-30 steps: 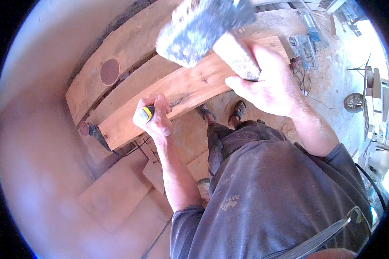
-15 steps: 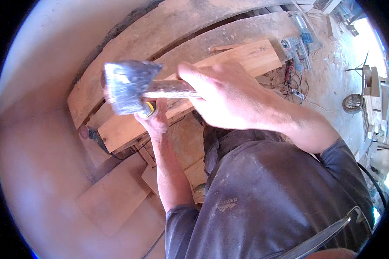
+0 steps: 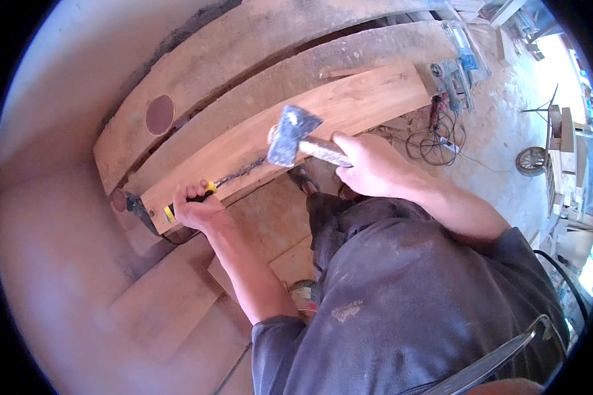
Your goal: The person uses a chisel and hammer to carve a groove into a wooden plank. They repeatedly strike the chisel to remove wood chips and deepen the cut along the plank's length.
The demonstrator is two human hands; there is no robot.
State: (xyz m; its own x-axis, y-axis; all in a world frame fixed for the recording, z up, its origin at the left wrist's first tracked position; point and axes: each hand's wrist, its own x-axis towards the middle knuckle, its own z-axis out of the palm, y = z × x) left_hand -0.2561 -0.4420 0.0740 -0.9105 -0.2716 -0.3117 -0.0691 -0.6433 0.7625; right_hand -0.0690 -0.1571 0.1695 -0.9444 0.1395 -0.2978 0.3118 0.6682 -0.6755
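Note:
My left hand (image 3: 196,209) is closed around the yellow-and-black handle of a chisel (image 3: 240,172). Its dark metal shaft slants up to the right over a long pale wooden board (image 3: 349,99). A hatchet (image 3: 286,137) is gripped by its worn wooden handle in my right hand (image 3: 372,161). The hatchet's dark, flared head hangs above the board's near edge, close to the chisel's far end. Whether the two metal parts touch I cannot tell.
Behind the board run thick rough planks (image 3: 257,39), with a round brown disc (image 3: 159,115) on one. Blue-grey power tools (image 3: 451,79) and tangled cables (image 3: 435,141) lie off the board's right end. A spoked wheel (image 3: 531,160) stands at far right.
The hatchet has swung right and away from the chisel's handle end. My left hand has shifted left and down with the chisel, whose shaft now shows. The round disc has come into sight.

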